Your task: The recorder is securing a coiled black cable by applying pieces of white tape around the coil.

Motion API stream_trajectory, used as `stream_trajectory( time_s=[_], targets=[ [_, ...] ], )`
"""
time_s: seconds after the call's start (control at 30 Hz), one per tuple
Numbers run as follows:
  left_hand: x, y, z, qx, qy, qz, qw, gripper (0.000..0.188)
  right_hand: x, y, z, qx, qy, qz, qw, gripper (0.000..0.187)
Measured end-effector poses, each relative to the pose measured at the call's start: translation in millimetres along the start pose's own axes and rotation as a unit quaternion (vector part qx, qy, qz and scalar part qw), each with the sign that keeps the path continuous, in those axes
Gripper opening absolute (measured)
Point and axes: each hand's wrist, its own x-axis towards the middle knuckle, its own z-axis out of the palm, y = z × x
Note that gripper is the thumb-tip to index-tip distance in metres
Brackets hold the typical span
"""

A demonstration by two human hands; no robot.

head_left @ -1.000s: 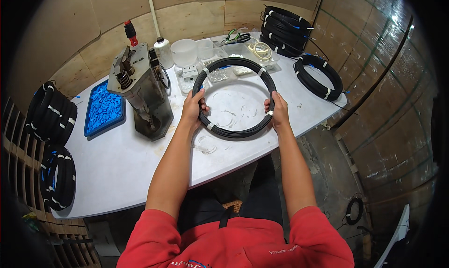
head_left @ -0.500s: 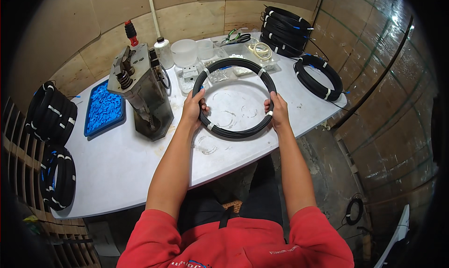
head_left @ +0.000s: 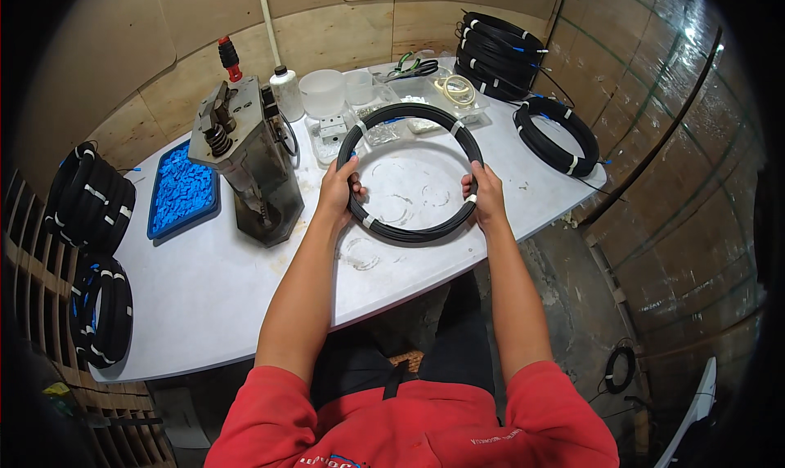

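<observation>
Between my two hands is a coil of black cable [head_left: 411,234], bound at several spots with white tape. My left hand [head_left: 336,192] grips its left side, with a bit of blue showing by the fingers. On the opposite side my right hand [head_left: 486,192] is closed round the coil, thumb on top. The coil is tilted, its far edge over the clear trays. Beyond it, the trays of small parts [head_left: 380,125] stand on the white table [head_left: 392,284].
Left stands a metal hand press [head_left: 257,174] beside a blue tray of small blue pieces [head_left: 184,186]. More black coils are stacked at the back right [head_left: 499,55], lie at the right edge [head_left: 556,137] and stand at the left [head_left: 90,198]. Pliers [head_left: 415,66] lie behind the trays.
</observation>
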Motion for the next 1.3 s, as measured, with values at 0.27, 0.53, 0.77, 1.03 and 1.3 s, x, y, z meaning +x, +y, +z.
stream_trajectory(
  time_s=[0.27, 0.53, 0.77, 1.03, 1.3],
  targets=[
    [-0.5, -0.5, 1.4, -0.001, 0.0, 0.002, 1.0, 0.017, 1.3, 1.3, -1.3, -0.001, 0.006, 0.002, 1.0, 0.03],
    [0.0, -0.3, 0.8, -0.002, 0.004, -0.001, 1.0, 0.017, -0.2, -0.8, 0.3, -0.002, 0.002, 0.002, 1.0, 0.029],
    [0.0, -0.5, 0.3, 0.0, 0.005, -0.001, 1.0, 0.017, -1.7, -2.6, 1.6, -0.002, 0.006, 0.005, 1.0, 0.027],
    [-1.0, 0.4, 1.4, 0.003, 0.006, -0.003, 1.0, 0.017, 0.6, -0.4, -0.2, 0.004, 0.005, 0.006, 1.0, 0.027],
    [-0.7, 0.8, 1.0, 0.002, 0.005, 0.0, 1.0, 0.017, -1.3, 0.9, -1.2, 0.007, -0.002, -0.022, 1.0, 0.033]
  ],
)
